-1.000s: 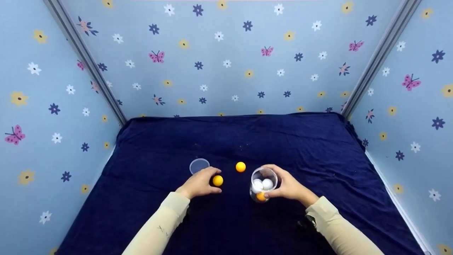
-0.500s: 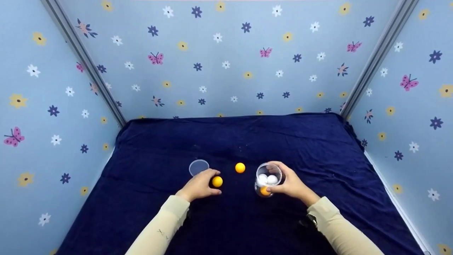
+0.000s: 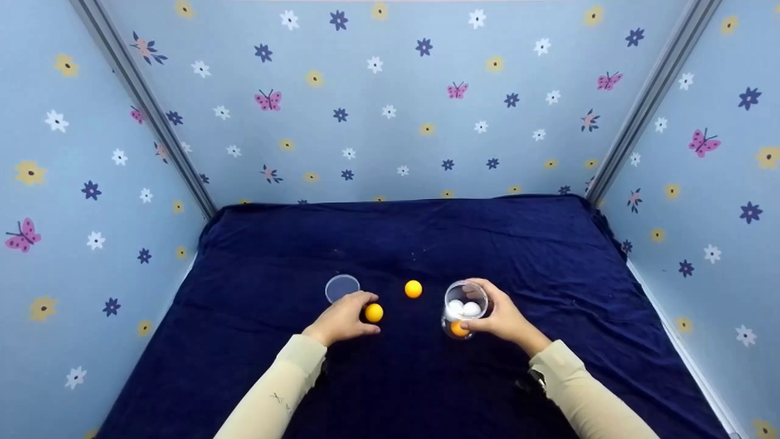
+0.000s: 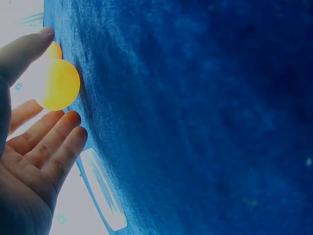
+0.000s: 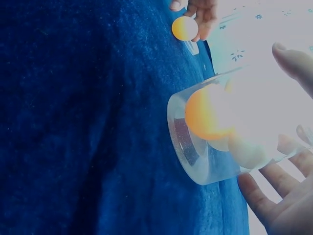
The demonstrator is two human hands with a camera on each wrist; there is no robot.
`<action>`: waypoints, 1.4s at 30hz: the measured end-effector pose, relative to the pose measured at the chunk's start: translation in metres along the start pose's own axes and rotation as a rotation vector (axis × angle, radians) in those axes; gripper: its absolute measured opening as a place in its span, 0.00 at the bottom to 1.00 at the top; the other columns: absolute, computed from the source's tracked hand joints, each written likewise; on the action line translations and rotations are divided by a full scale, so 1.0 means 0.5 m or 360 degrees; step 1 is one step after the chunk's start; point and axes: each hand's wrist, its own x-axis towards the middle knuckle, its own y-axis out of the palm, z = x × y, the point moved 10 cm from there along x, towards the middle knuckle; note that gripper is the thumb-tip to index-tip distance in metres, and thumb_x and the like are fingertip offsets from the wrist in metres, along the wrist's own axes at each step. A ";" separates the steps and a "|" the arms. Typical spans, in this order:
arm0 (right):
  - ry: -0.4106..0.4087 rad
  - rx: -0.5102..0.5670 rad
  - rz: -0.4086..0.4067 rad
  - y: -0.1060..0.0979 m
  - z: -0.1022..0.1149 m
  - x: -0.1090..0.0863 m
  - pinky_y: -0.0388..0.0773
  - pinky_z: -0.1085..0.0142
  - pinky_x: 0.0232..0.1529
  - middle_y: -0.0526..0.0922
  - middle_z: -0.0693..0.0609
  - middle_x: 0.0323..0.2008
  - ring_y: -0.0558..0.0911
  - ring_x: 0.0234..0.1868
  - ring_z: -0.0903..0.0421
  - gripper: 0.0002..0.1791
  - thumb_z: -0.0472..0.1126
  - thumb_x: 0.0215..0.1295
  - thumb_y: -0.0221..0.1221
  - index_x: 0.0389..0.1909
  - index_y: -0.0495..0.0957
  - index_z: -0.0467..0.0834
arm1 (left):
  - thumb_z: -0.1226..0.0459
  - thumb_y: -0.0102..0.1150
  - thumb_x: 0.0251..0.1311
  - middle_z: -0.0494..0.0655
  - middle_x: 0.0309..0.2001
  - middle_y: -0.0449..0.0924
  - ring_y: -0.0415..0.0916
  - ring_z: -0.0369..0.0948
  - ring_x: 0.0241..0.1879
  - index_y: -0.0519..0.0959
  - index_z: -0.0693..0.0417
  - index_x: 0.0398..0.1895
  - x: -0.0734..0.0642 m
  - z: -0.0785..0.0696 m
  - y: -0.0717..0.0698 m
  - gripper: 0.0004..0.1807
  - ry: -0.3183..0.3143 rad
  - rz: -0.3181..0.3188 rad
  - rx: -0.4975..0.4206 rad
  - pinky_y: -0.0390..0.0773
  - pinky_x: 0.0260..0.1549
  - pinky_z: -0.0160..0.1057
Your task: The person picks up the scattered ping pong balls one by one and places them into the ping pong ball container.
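My left hand point(image 3: 346, 317) is spread around an orange ping-pong ball point(image 3: 374, 313) on the dark blue cloth. In the left wrist view the thumb and the fairly straight fingers stand on either side of that ball, without a visible pinch. My right hand point(image 3: 504, 317) grips a clear plastic jar point(image 5: 208, 171), its mouth uncovered. Inside are white ping-pong balls point(image 3: 471, 309) and an orange one point(image 5: 208, 115) low against the wall. Whether the jar's base touches the cloth, I cannot tell. Another orange ping-pong ball point(image 3: 413, 289) lies between the hands, farther back.
A clear round lid point(image 3: 342, 287) lies flat just beyond the left hand. The blue cloth point(image 3: 396, 238) covers the table, with folds toward the right. Flowered wall panels point(image 3: 390, 91) enclose the back and both sides, joined by grey metal posts point(image 3: 652, 97).
My right hand has shifted the jar a little to the right and slightly back, away from the loose balls. The left hand and its ball have stayed practically in place.
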 end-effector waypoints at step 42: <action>0.0015 -0.0018 0.0013 -0.005 -0.027 0.002 0.83 0.63 0.65 0.83 0.29 0.60 0.84 0.61 0.32 0.44 0.29 0.49 0.82 0.69 0.73 0.30 | 0.62 0.80 0.59 0.49 0.46 0.89 0.84 0.45 0.44 0.86 0.58 0.52 0.025 -0.004 0.008 0.19 0.0086 0.0012 0.0066 0.85 0.51 0.52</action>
